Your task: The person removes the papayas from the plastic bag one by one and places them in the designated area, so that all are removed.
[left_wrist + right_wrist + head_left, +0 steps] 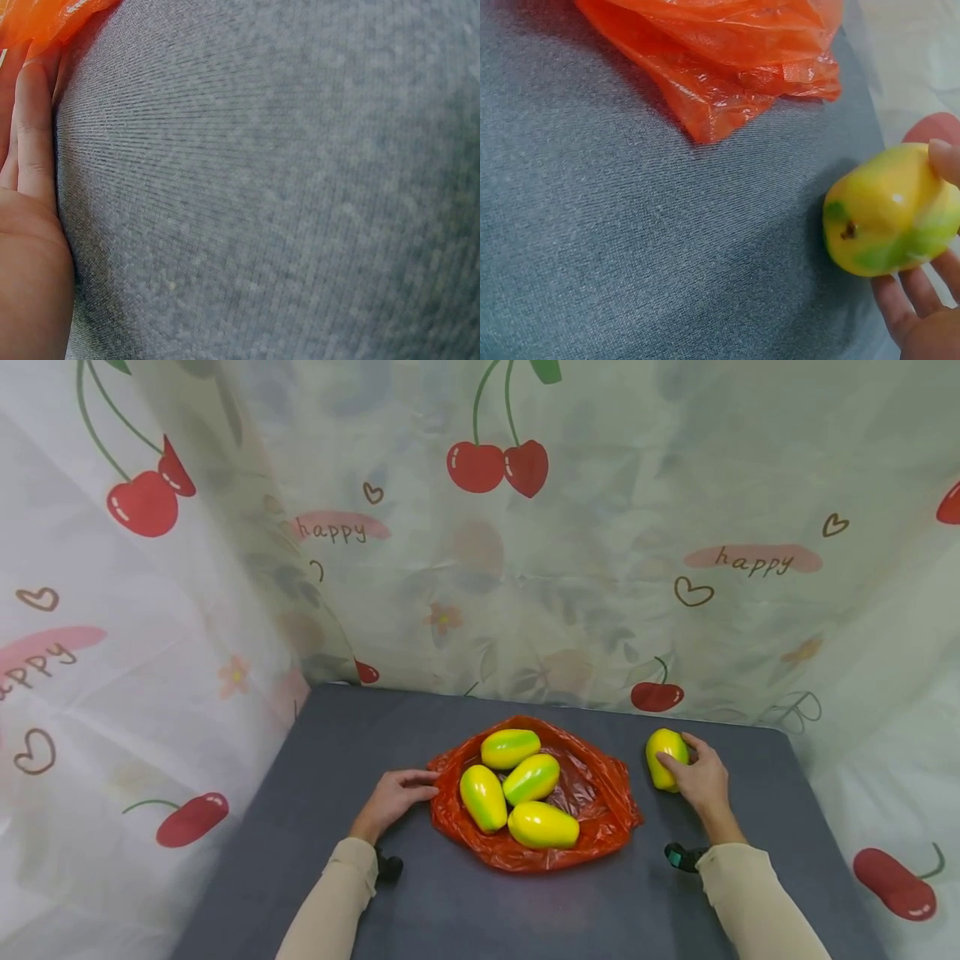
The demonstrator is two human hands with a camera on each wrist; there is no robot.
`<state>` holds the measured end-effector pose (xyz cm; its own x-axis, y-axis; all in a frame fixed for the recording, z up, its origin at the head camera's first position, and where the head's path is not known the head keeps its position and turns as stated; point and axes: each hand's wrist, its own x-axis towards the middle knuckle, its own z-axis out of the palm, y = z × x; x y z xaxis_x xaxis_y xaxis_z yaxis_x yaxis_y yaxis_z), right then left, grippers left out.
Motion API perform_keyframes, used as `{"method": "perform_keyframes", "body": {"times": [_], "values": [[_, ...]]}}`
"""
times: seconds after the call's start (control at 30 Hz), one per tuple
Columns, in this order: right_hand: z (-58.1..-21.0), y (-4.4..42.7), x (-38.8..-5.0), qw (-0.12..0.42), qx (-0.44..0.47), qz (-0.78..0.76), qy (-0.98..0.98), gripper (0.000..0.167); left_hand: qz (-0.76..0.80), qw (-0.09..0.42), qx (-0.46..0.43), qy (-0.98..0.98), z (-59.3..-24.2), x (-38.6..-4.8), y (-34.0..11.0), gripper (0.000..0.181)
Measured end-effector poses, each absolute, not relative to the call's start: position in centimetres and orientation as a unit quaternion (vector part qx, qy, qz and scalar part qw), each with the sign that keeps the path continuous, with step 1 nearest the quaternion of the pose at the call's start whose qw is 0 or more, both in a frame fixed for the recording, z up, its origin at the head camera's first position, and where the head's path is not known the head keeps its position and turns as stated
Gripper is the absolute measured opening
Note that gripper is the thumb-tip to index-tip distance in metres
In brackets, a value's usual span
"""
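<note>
Yellow-green fruit [663, 743] is resting in the grasp of the right hand [703, 781], its thumb and fingers closing round the sides — to the right of the red plastic bag [609, 837] and near the far edge of the gray bench [525, 918]. Four similar fruits [531, 779] are lying inside the wide-mouthed bag. At its left rim the left hand [396, 795] is touching the plastic, fingers extending nearly straight. Behind, a cherry-printed curtain [585, 618] is hanging.
</note>
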<state>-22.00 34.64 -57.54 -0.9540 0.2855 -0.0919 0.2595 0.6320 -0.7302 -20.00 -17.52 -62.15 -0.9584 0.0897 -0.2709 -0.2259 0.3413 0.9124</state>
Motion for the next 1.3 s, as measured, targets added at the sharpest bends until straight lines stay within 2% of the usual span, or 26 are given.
{"method": "perform_keyframes", "body": {"times": [0.23, 0.87, 1.03, 1.3], "values": [[-57.4, 34.5, -21.9, -0.008, -0.151, 0.415, -0.897, 0.092, 0.578, 0.138, -0.041, 0.803, -62.2, -20.1, -17.4, 0.031], [-57.1, 34.7, -21.8, -0.035, -0.133, 0.408, -0.902, 0.103, 0.573, 0.142, -0.037, 0.806, -62.3, -20.0, -17.1, 0.032], [-56.6, 34.4, -21.9, -0.064, -0.116, 0.376, -0.917, 0.114, 0.576, 0.138, -0.042, 0.805, -62.1, -19.9, -17.4, 0.031], [-55.8, 33.6, -20.8, -0.083, -0.105, 0.281, -0.95, 0.116, 0.57, 0.139, -0.041, 0.809, -62.0, -19.9, -17.4, 0.031]]}}
